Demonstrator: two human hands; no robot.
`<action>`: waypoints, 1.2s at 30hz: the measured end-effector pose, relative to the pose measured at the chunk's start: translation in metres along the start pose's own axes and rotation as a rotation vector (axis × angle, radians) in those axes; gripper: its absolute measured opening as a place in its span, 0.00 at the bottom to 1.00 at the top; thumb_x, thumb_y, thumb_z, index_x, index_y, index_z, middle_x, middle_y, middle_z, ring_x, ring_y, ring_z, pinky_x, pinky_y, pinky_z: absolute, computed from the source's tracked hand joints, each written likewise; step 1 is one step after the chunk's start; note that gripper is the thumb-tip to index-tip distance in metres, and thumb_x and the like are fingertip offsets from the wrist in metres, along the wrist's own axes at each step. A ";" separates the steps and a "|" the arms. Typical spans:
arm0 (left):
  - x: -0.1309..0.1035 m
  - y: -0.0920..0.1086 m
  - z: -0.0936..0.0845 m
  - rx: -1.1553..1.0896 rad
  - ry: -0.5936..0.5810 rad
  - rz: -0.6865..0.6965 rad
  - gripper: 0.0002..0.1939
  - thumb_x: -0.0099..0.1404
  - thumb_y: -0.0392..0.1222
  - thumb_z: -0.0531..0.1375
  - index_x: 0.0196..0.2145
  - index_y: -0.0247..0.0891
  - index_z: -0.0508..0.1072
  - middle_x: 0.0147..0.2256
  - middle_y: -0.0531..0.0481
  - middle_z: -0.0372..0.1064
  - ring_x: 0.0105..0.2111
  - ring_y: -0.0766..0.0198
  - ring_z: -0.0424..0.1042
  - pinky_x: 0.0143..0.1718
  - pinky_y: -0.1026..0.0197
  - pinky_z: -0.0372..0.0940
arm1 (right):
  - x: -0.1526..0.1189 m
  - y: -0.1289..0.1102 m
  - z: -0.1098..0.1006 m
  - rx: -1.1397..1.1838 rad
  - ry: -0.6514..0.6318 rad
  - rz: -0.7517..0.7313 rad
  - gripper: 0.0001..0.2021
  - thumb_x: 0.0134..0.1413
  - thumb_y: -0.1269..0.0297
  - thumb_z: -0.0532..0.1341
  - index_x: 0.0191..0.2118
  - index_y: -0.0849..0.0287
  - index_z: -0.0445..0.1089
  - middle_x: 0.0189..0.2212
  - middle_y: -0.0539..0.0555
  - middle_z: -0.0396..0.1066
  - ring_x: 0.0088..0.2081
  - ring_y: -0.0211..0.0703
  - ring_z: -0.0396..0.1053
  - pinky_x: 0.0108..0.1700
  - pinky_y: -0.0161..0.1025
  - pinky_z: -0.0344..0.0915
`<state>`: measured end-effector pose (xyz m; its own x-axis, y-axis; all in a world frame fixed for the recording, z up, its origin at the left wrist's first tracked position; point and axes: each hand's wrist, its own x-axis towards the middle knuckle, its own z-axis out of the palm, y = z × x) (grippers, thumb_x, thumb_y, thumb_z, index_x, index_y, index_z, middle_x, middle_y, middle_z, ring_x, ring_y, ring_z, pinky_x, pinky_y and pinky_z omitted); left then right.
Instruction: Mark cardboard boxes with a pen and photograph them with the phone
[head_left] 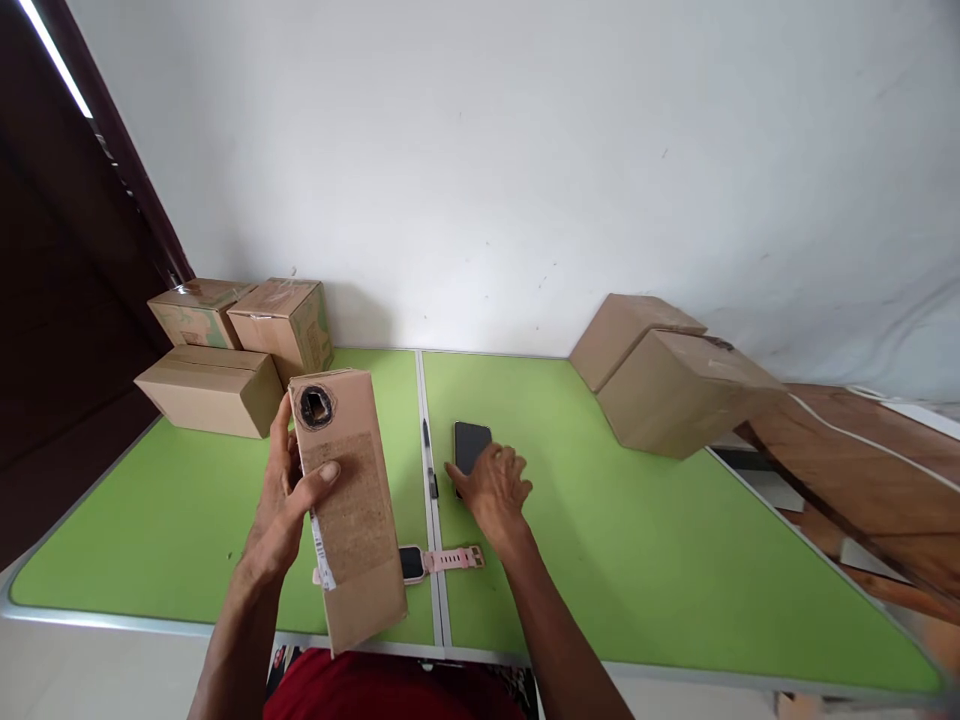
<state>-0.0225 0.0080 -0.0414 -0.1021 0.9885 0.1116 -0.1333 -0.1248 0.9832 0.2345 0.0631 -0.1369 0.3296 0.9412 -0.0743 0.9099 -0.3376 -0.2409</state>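
My left hand (289, 490) grips a tall cardboard box (356, 530) by its left side, thumb across the front face. Near its top the box has a round hole with a dark, ragged rim, and a white label runs down its left edge. Over the lower part of a dark smartphone (471, 443) is my right hand (495, 487), fingers apart and bent; whether it touches the phone I cannot tell. A smartwatch with a pink strap (448, 559) lies on the table, partly hidden behind the held box.
The green folding table (600, 560) has a metal seam, with a dark pen-like item (426, 433) and a small black object (433, 484) along it. Several cardboard boxes (210, 385) stand back left. Two more boxes (675, 390) sit at the right edge, against the white wall (480, 180).
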 end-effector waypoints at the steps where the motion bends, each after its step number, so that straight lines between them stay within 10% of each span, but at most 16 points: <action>1: 0.000 0.000 0.000 0.006 -0.004 -0.007 0.55 0.57 0.61 0.73 0.76 0.48 0.57 0.65 0.40 0.69 0.66 0.34 0.66 0.62 0.40 0.70 | -0.003 0.002 0.000 0.029 -0.015 0.079 0.39 0.69 0.46 0.63 0.68 0.78 0.63 0.63 0.87 0.65 0.65 0.82 0.63 0.55 0.68 0.71; 10: -0.004 0.001 -0.003 -0.033 -0.010 -0.028 0.55 0.58 0.62 0.73 0.77 0.51 0.55 0.68 0.41 0.67 0.69 0.33 0.64 0.64 0.39 0.69 | 0.006 0.015 -0.013 0.373 -0.119 0.252 0.47 0.48 0.52 0.78 0.65 0.78 0.63 0.61 0.85 0.70 0.62 0.79 0.72 0.57 0.62 0.74; 14: -0.004 -0.001 -0.003 -0.019 -0.017 -0.055 0.56 0.59 0.62 0.72 0.78 0.50 0.52 0.68 0.39 0.66 0.69 0.32 0.64 0.65 0.36 0.67 | 0.008 0.028 -0.013 0.626 -0.162 0.285 0.35 0.51 0.56 0.76 0.60 0.69 0.68 0.56 0.78 0.77 0.57 0.73 0.78 0.52 0.58 0.79; 22: -0.002 -0.014 0.000 -0.026 -0.089 -0.058 0.61 0.61 0.63 0.71 0.81 0.53 0.42 0.75 0.38 0.57 0.73 0.31 0.59 0.65 0.34 0.68 | -0.033 0.056 -0.014 1.379 -0.388 0.281 0.14 0.58 0.69 0.71 0.49 0.65 0.74 0.47 0.64 0.84 0.51 0.55 0.85 0.56 0.50 0.84; 27: -0.003 -0.017 0.007 -0.023 -0.153 -0.049 0.64 0.61 0.63 0.72 0.81 0.51 0.39 0.76 0.34 0.56 0.73 0.28 0.58 0.66 0.30 0.66 | -0.073 0.079 -0.018 2.072 -0.480 0.496 0.21 0.58 0.79 0.68 0.57 0.65 0.74 0.54 0.66 0.83 0.57 0.54 0.83 0.60 0.51 0.82; 31: -0.005 -0.017 0.017 -0.027 -0.182 -0.050 0.66 0.60 0.64 0.73 0.82 0.51 0.37 0.75 0.34 0.58 0.73 0.28 0.60 0.67 0.29 0.65 | -0.088 0.082 -0.044 2.115 -0.501 0.355 0.24 0.56 0.71 0.73 0.59 0.56 0.78 0.60 0.61 0.81 0.57 0.57 0.83 0.59 0.53 0.83; 36: -0.009 -0.015 0.027 -0.031 -0.255 0.007 0.66 0.61 0.62 0.73 0.82 0.50 0.37 0.73 0.35 0.60 0.72 0.32 0.62 0.71 0.32 0.61 | -0.120 0.040 -0.086 2.025 -0.672 -0.025 0.28 0.60 0.35 0.69 0.55 0.51 0.83 0.57 0.68 0.81 0.53 0.69 0.83 0.52 0.65 0.82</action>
<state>0.0068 0.0031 -0.0530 0.1478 0.9768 0.1551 -0.1641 -0.1304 0.9778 0.2528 -0.0645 -0.0546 -0.2096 0.9589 -0.1914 -0.6985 -0.2838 -0.6569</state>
